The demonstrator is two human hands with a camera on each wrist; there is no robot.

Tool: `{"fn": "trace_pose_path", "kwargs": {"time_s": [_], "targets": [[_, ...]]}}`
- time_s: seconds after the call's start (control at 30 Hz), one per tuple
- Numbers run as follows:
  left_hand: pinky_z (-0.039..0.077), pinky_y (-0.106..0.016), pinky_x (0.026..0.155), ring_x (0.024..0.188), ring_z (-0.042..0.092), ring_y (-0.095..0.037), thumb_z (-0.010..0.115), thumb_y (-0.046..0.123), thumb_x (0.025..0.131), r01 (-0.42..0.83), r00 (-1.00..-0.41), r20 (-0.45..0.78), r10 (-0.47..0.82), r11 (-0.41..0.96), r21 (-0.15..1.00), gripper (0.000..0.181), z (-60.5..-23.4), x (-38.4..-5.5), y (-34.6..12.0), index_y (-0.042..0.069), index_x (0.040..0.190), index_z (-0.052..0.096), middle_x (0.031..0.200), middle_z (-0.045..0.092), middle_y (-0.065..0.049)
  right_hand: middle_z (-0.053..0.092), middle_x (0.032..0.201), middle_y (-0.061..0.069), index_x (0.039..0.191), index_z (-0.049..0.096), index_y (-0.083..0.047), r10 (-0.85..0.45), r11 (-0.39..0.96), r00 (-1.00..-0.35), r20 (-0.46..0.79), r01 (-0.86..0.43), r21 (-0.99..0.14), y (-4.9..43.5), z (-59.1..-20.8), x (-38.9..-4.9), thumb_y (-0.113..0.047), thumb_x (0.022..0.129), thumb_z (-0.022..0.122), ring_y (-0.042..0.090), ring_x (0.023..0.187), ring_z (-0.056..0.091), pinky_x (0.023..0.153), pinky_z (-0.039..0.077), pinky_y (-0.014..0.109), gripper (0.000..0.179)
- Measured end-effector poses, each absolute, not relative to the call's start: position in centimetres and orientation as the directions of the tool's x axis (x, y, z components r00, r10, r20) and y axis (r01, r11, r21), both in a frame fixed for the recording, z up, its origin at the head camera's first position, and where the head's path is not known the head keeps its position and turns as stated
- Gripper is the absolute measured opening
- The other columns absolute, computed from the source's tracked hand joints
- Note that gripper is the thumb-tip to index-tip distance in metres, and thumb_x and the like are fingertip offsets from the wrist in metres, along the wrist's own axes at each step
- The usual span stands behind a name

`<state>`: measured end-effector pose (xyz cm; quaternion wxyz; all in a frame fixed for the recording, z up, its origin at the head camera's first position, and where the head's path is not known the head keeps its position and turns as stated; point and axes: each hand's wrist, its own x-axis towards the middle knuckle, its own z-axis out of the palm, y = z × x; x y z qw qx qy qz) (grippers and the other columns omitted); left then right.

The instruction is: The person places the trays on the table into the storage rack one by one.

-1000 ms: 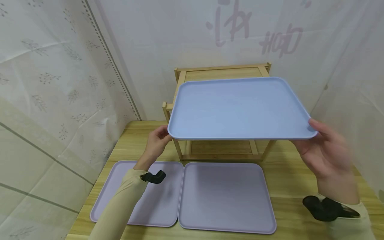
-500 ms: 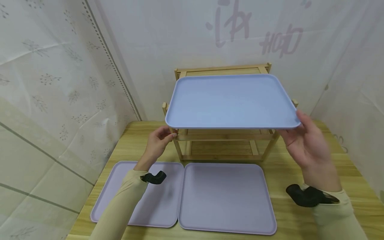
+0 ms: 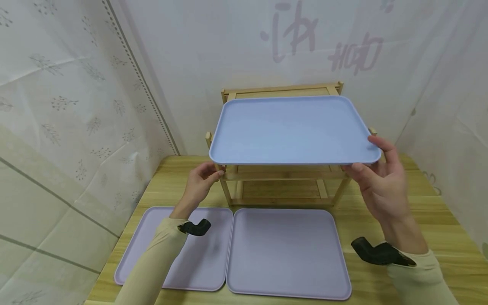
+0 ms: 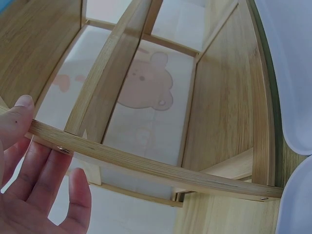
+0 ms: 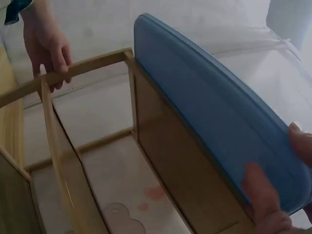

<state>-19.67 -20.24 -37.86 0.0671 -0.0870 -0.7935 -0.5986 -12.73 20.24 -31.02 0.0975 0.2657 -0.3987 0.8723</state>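
A light blue tray (image 3: pixel 293 131) overlaps the top of a wooden three-tier rack (image 3: pixel 282 175) in the head view. In the right wrist view its underside (image 5: pixel 204 112) faces the top board, close along it. My right hand (image 3: pixel 385 186) holds the tray by its front right corner, a fingertip over the side rim and the thumb at the front edge. My left hand (image 3: pixel 200 182) grips the rack's front left post (image 4: pixel 112 152), thumb on one side and fingers on the other. The tray's left end is apart from that hand, above it.
Two pale purple trays, a left one (image 3: pixel 206 254) and a right one (image 3: pixel 287 254), lie side by side on the wooden table (image 3: pixel 381 220) before the rack. White printed curtains (image 3: pixel 183 51) hang behind and at both sides.
The blue tray has moved left and back over the rack, my right hand with it. That hand's fingers have shifted at the corner. My left hand stays on the post.
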Motion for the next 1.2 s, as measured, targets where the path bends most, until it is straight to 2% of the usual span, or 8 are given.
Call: {"fn": "trace_pose_path", "kwargs": {"time_s": [0.1,0.23,0.37,0.47,0.57,0.63,0.8,1.2], "targets": [[0.052,-0.017,0.076,0.086,0.062,-0.003,0.068,0.008,0.09,0.22,-0.976,0.211,0.06,0.271,0.937,0.028,-37.8,-19.6,-20.2,-0.004,0.114,0.063,0.094,0.067,0.007,0.034,0.144,0.021,0.132,0.042,0.003,0.034,-0.487,-0.845,0.534,-0.481,-0.729,20.1,-31.0,-12.5,0.027,0.085,0.048,0.026,0.11,0.059,0.086,0.055,0.031,0.053],[0.052,-0.017,0.077,0.088,0.062,-0.003,0.067,0.008,0.09,0.212,-0.977,0.204,0.06,0.264,0.941,0.028,-37.8,-19.6,-20.3,-0.004,0.115,0.063,0.099,0.068,0.0,0.052,0.127,0.014,0.121,0.052,0.007,0.162,-0.105,-0.806,0.569,-0.588,-0.802,19.9,-30.9,-12.6,0.02,0.08,0.063,0.017,0.103,0.063,0.086,0.053,0.019,0.044],[0.052,-0.017,0.077,0.088,0.062,-0.003,0.067,0.006,0.09,0.214,-0.977,0.206,0.056,0.246,0.945,0.027,-37.8,-19.8,-20.3,-0.005,0.114,0.062,0.094,0.067,0.008,0.061,0.111,0.011,0.109,0.058,0.012,0.231,0.409,-0.671,0.704,-0.59,-0.696,19.7,-31.0,-13.2,0.001,0.077,0.078,0.0,0.098,0.06,0.089,0.046,0.009,0.039],[0.052,-0.017,0.077,0.087,0.062,-0.002,0.067,0.006,0.09,0.22,-0.975,0.213,0.058,0.243,0.945,0.027,-37.9,-19.8,-20.3,-0.006,0.114,0.062,0.09,0.066,0.014,0.06,0.103,0.019,0.103,0.062,0.009,0.237,0.619,-0.588,0.773,-0.522,-0.587,19.7,-31.1,-13.7,-0.024,0.077,0.083,-0.006,0.097,0.049,0.088,0.036,0.009,0.048],[0.052,-0.017,0.077,0.087,0.063,-0.002,0.068,0.008,0.09,0.223,-0.975,0.215,0.057,0.25,0.942,0.027,-37.9,-19.8,-20.2,-0.005,0.113,0.063,0.092,0.069,0.009,0.054,0.104,0.027,0.098,0.064,0.007,0.226,0.691,-0.555,0.8,-0.488,-0.534,19.6,-30.9,-14.1,-0.048,0.075,0.079,-0.001,0.1,0.038,0.084,0.028,0.019,0.062],[0.052,-0.017,0.077,0.087,0.063,-0.002,0.068,0.009,0.09,0.223,-0.975,0.216,0.057,0.262,0.939,0.027,-37.9,-19.8,-20.2,-0.004,0.113,0.063,0.098,0.071,-0.002,0.053,0.106,0.028,0.095,0.064,0.005,0.215,0.719,-0.543,0.812,-0.474,-0.508,19.4,-30.6,-14.4,-0.053,0.074,0.078,0.011,0.1,0.042,0.085,0.024,0.025,0.064],[0.052,-0.016,0.078,0.09,0.063,-0.001,0.067,0.01,0.091,0.221,-0.975,0.21,0.068,0.257,0.941,0.028,-38.0,-19.8,-20.2,-0.005,0.115,0.062,0.112,0.066,-0.026,0.06,0.115,0.026,0.091,0.066,0.004,0.192,0.768,-0.536,0.822,-0.439,-0.466,19.0,-30.0,-15.1,-0.037,0.07,0.084,0.044,0.105,0.044,0.088,0.023,0.038,0.05],[0.052,-0.017,0.079,0.09,0.063,-0.002,0.067,0.01,0.091,0.218,-0.976,0.207,0.067,0.27,0.938,0.028,-38.2,-19.8,-20.3,-0.004,0.115,0.062,0.112,0.065,-0.027,0.063,0.121,0.02,0.096,0.069,0.001,0.208,0.805,-0.601,0.772,-0.343,-0.484,18.5,-28.8,-16.6,-0.042,0.075,0.081,0.043,0.107,0.039,0.092,0.017,0.046,0.049]]}}
